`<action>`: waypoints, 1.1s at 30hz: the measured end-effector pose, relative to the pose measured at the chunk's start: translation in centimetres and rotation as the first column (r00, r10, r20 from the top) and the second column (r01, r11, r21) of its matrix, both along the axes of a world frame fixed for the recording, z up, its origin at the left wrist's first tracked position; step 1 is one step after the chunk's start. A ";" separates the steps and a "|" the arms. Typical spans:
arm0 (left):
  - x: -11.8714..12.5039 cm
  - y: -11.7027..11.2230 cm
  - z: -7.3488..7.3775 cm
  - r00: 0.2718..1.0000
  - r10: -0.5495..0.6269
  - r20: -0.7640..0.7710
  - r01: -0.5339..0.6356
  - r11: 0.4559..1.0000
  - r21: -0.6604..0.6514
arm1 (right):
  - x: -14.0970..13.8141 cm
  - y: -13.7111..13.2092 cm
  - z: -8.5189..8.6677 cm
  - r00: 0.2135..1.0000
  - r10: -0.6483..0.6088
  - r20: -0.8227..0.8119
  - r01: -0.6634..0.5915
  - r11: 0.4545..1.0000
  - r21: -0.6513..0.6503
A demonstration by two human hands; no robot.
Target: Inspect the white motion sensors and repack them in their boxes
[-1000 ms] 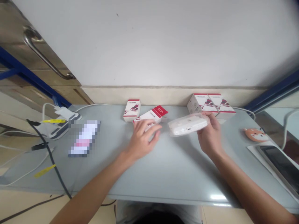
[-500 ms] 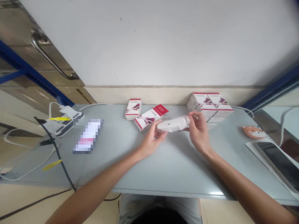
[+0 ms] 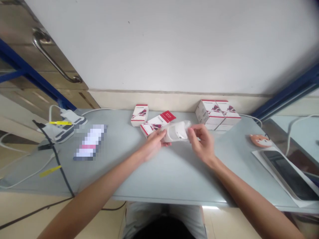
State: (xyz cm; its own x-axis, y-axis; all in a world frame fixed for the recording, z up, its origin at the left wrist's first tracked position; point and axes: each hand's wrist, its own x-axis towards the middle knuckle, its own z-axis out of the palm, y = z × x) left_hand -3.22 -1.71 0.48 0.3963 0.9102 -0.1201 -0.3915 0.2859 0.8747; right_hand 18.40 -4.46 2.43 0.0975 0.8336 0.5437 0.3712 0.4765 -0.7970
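Note:
A white device in a clear plastic bag (image 3: 175,131) is held between my two hands above the desk. My left hand (image 3: 157,138) grips its left end, thumb on top and fingers beneath. At the right end, my right hand (image 3: 201,138) pinches the loose plastic between thumb and fingers. Just behind the bag lies a red-and-white box (image 3: 152,124) with its red flap raised, partly covered by my left hand. Farther back and left stands a similar closed box (image 3: 139,115). The device's exact kind is hard to make out.
Several matching boxes (image 3: 216,113) are stacked against the wall at the back right. On the right are an orange animal-face case (image 3: 261,140) and a dark-screened device (image 3: 289,172) on white paper. A blurred-out phone (image 3: 91,142), a power strip (image 3: 66,131) and cables lie left.
The bagged device has been turned so a different side faces up and has shifted slightly left. My right hand has moved onto the loose plastic end. The whole view has shifted slightly.

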 end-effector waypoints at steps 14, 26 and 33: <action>-0.9 0.5 1.2 0.978 -0.088 0.189 0.141 0.947 -0.289 | -1.5 -0.2 3.4 0.991 -0.077 0.113 0.052 0.977 0.208; -1.6 0.5 1.1 0.955 -0.199 0.221 0.247 0.945 -0.216 | 2.7 4.1 6.1 0.874 -0.462 -0.151 0.471 0.727 0.500; -1.4 0.4 1.1 0.958 -0.139 0.253 0.192 0.961 -0.199 | 3.1 4.8 0.4 0.658 -0.510 0.555 0.340 0.858 0.385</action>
